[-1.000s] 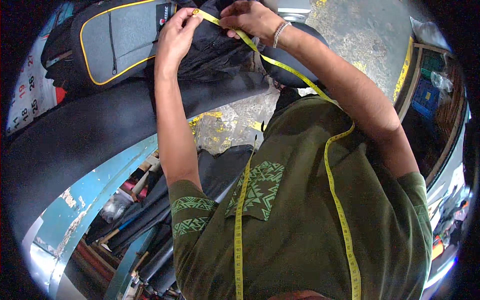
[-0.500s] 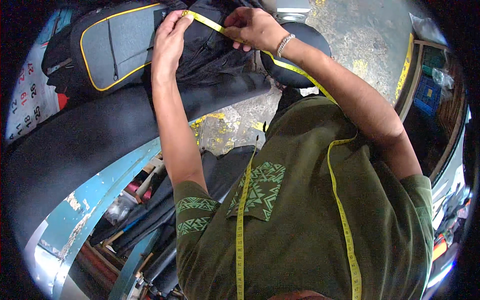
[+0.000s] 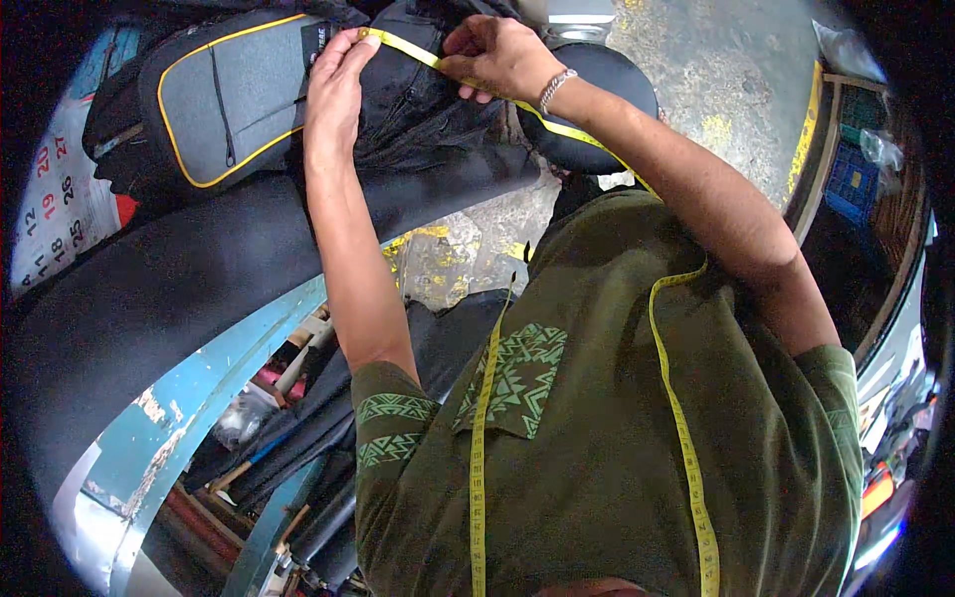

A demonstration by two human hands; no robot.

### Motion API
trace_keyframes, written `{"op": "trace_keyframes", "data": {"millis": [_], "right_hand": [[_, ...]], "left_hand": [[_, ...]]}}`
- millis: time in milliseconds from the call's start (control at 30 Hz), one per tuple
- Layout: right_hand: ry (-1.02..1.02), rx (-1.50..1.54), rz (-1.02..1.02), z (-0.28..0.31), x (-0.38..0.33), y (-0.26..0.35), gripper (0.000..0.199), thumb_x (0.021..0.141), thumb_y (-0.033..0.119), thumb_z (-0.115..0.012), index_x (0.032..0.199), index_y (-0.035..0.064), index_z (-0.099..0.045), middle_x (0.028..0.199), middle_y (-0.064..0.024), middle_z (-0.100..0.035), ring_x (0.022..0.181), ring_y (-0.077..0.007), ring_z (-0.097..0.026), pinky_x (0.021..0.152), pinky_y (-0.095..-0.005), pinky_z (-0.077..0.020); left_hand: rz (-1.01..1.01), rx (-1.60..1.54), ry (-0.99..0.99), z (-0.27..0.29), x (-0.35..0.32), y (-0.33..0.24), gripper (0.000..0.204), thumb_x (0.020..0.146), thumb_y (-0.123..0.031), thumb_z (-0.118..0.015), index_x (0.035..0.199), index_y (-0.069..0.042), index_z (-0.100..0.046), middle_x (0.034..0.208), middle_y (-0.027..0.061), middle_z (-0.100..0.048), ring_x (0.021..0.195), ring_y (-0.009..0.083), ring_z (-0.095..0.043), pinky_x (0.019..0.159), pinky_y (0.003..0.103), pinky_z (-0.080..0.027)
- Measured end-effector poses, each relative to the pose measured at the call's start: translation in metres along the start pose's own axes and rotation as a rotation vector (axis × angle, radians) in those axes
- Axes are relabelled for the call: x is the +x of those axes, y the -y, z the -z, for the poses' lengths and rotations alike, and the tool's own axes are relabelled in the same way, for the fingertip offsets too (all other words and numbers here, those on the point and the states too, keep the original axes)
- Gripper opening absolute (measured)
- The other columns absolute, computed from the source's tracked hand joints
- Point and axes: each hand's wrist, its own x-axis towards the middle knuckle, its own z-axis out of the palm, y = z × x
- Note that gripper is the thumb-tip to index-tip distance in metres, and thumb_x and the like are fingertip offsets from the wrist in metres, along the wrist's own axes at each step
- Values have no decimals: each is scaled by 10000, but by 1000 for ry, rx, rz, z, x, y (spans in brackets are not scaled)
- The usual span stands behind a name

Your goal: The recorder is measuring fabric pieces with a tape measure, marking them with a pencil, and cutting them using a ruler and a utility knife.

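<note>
A yellow tape measure (image 3: pixel 408 51) is stretched between my two hands over a black and grey backpack (image 3: pixel 264 95) with yellow piping. My left hand (image 3: pixel 336 90) pinches the tape's end between thumb and fingers, close to the backpack's edge. Farther right, my right hand (image 3: pixel 502 60) grips the tape between thumb and fingertips, above dark fabric. From there the tape runs under my right forearm toward my shoulder, and more of it hangs down both sides of my green shirt (image 3: pixel 617 418).
Black sheet material (image 3: pixel 179 269) covers the blue workbench (image 3: pixel 189 388). A calendar sheet (image 3: pixel 65 209) lies at the left. Dark rolls and tools sit below the bench. A round black stool seat (image 3: pixel 587 104) stands beyond my right hand; blue crates (image 3: pixel 849 184) are at the right.
Both hands stay on the tape with nearly the same span between them. My right hand has shifted slightly left, and the backpack has moved slightly in view.
</note>
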Motion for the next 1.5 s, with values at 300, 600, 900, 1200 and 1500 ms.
{"op": "trace_keyframes", "data": {"millis": [300,600,900,1200,1500], "right_hand": [[-28,79,2,-2,0,-14,251,901,118,-730,1083,-22,-628,876,-78,-708,677,-140,-697,599,-284,-581],[-2,67,49,2,2,-16,228,911,128,-718,1069,-16,-638,883,-73,-714,694,-153,-720,642,-282,-584],[-68,0,75,1,-1,-8,224,899,140,-732,1055,3,-648,873,-68,-720,695,-144,-720,644,-284,-581],[-64,11,73,1,6,-15,231,883,150,-752,1036,11,-648,872,-64,-717,697,-139,-707,663,-280,-570],[-107,-102,146,4,8,-20,242,856,173,-784,1010,28,-666,867,-59,-718,745,-120,-696,729,-275,-564]], "left_hand": [[-89,-6,1,-2,-3,0,185,976,-166,-651,1084,-18,-681,972,-33,-656,912,39,-552,864,197,-421],[-32,-20,-37,-1,-3,0,205,940,-142,-686,1104,-19,-688,1034,-6,-672,999,76,-573,946,223,-401],[-65,-74,-78,-4,-5,-4,184,942,-139,-683,1071,-9,-695,972,-5,-675,938,66,-574,898,215,-417],[-2,-129,-72,-4,-5,-7,251,915,-141,-713,1128,-11,-688,1065,7,-674,1062,102,-560,1007,248,-358],[-23,-126,-75,-6,-8,-10,239,908,-145,-719,1107,-14,-697,1067,12,-671,1079,113,-550,1012,258,-354]]}}
